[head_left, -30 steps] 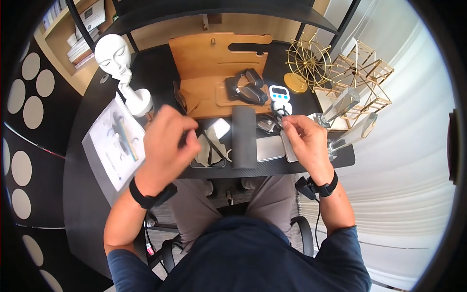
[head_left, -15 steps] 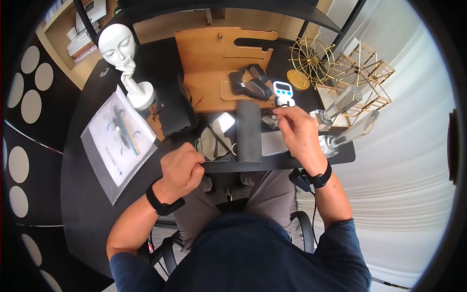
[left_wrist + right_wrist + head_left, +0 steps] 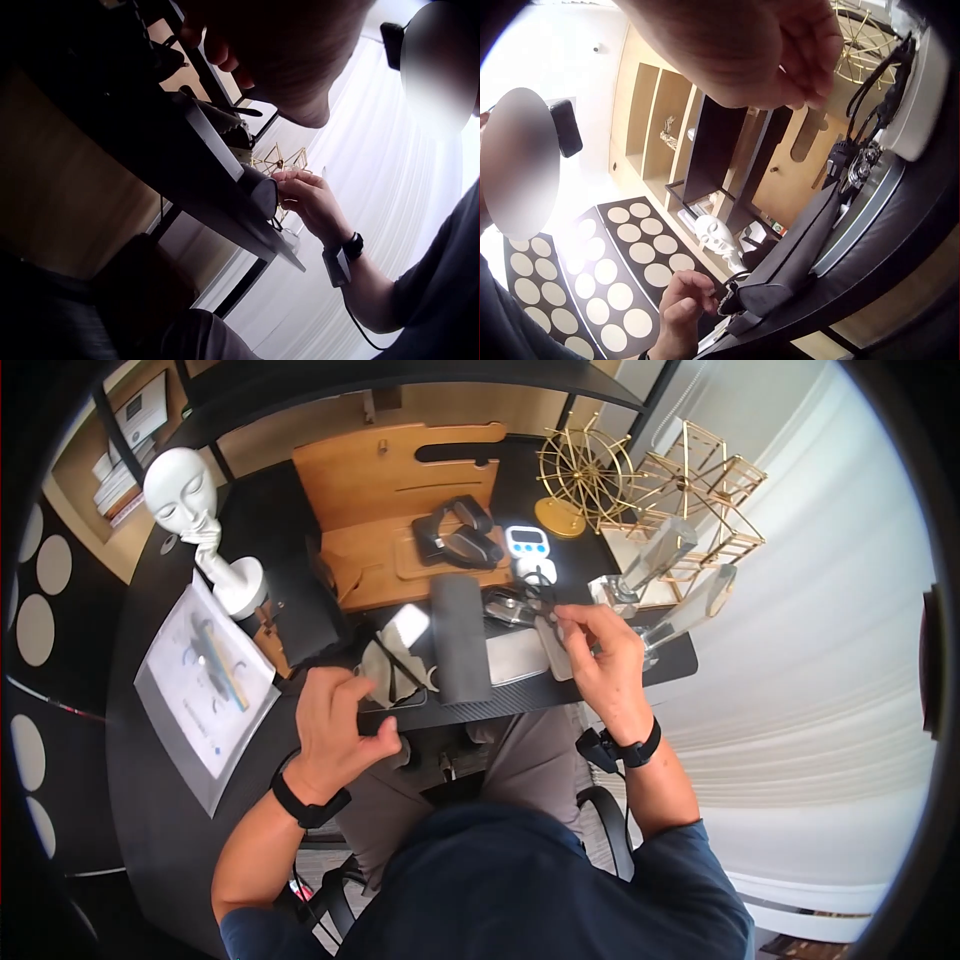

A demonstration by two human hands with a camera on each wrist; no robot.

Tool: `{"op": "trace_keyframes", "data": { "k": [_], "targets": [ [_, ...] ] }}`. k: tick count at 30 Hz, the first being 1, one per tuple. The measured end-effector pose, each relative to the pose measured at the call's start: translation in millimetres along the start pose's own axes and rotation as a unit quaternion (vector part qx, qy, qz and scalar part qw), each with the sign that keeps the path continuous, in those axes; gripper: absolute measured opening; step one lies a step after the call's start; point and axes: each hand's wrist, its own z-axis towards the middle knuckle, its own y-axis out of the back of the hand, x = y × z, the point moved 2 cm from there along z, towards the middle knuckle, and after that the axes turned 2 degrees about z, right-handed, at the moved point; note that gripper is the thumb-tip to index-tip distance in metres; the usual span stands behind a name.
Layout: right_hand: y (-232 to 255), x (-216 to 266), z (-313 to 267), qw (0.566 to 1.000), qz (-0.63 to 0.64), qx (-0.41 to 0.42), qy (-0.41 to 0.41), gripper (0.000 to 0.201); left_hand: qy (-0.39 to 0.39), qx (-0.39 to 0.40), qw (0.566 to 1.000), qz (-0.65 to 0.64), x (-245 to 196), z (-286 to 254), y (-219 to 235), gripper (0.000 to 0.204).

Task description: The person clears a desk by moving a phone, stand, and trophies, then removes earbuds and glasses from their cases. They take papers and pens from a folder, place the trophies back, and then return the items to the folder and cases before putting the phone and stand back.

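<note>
My left hand (image 3: 335, 725) is at the desk's front edge, thumb spread from its bent fingers, with nothing between them. Just beyond its fingertips lies a beige cloth pouch (image 3: 378, 665) crossed by a black strap. To the right of that pouch stands a long dark grey case (image 3: 460, 640), probably for glasses. My right hand (image 3: 605, 655) hovers over the right part of the desk, thumb and forefinger close together. No held thing shows at its fingertips in the right wrist view. Close by are a black cable (image 3: 862, 97), a flat silver item (image 3: 518, 660) and a grey flat item (image 3: 553, 650).
A wooden stand (image 3: 370, 525) with black strapped gear rises behind. A white timer (image 3: 527, 542), gold wheel ornament (image 3: 585, 475) and crystal trophies (image 3: 660, 555) stand right. At left are a white sculpture (image 3: 185, 495), a black leather case (image 3: 300, 625) and a printed sheet (image 3: 205, 685).
My left hand came down from above the desk to its front edge, closed up, then spread its thumb. My right hand stayed near the cable. The head view shifted.
</note>
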Motion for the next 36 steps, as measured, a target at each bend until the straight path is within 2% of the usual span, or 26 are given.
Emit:
{"op": "trace_keyframes", "data": {
  "k": [5,6,7,9,10,13,14,17,18,20,22,25,29,33,36],
  "targets": [
    [36.9,-12.4,-34.5,0.994,-0.011,-0.092,-0.050,0.013,-0.015,-0.012,1.000,-0.017,-3.9,2.0,15.0,0.037],
    [46.7,-19.9,-43.5,0.991,-0.025,-0.109,-0.075,0.011,-0.019,-0.031,0.999,-0.022,-13.2,10.1,21.6,0.030],
    [57.0,-28.5,-52.6,0.985,-0.019,-0.118,-0.126,0.011,-0.030,-0.024,0.999,-0.025,-19.7,14.7,27.8,0.029],
    [73.5,-48.5,-64.9,0.971,-0.003,-0.171,-0.166,0.014,-0.054,-0.011,0.998,-0.029,-30.5,23.0,37.1,0.027],
    [82.9,-56.7,-66.8,0.966,0.009,-0.173,-0.192,0.026,-0.054,-0.022,0.998,-0.038,-39.6,29.7,37.8,0.026],
    [102.9,-58.7,-58.5,0.960,-0.034,-0.172,-0.218,0.039,-0.060,0.022,0.993,-0.095,-65.5,49.4,35.2,0.027],
    [104.1,-60.3,-55.1,0.961,-0.032,-0.164,-0.218,0.048,-0.090,0.034,0.990,-0.102,-75.0,61.2,31.9,0.027],
    [97.8,-70.6,-43.3,0.971,-0.004,-0.120,-0.205,0.045,-0.110,0.057,0.986,-0.111,-105.4,87.1,15.0,0.029],
    [94.8,-69.9,-34.8,0.976,0.017,-0.072,-0.204,0.039,-0.108,0.065,0.986,-0.114,-114.9,93.6,7.5,0.028],
    [88.4,-80.2,-28.4,0.979,-0.013,-0.060,-0.194,0.034,-0.101,0.079,0.984,-0.121,-131.2,101.8,-12.1,0.027],
    [84.4,-77.6,-21.2,0.983,-0.018,-0.064,-0.169,0.030,-0.071,0.088,0.981,-0.158,-143.3,105.9,-32.9,0.026],
    [83.0,-83.2,-21.3,0.981,0.043,-0.076,-0.172,0.028,-0.040,0.096,0.977,-0.186,-153.0,109.4,-64.3,0.024],
    [87.1,-86.2,-27.1,0.982,0.008,-0.078,-0.172,0.024,0.004,0.109,0.971,-0.215,-158.2,116.2,-97.3,0.030],
    [90.7,-66.7,-24.7,0.982,0.039,-0.094,-0.160,0.024,0.068,0.124,0.957,-0.252,-172.7,131.1,-112.8,0.045],
    [96.1,-28.6,-19.3,0.988,0.020,-0.078,-0.130,0.028,0.091,0.124,0.952,-0.263,-186.0,147.0,-114.3,0.053]
  ]
}}
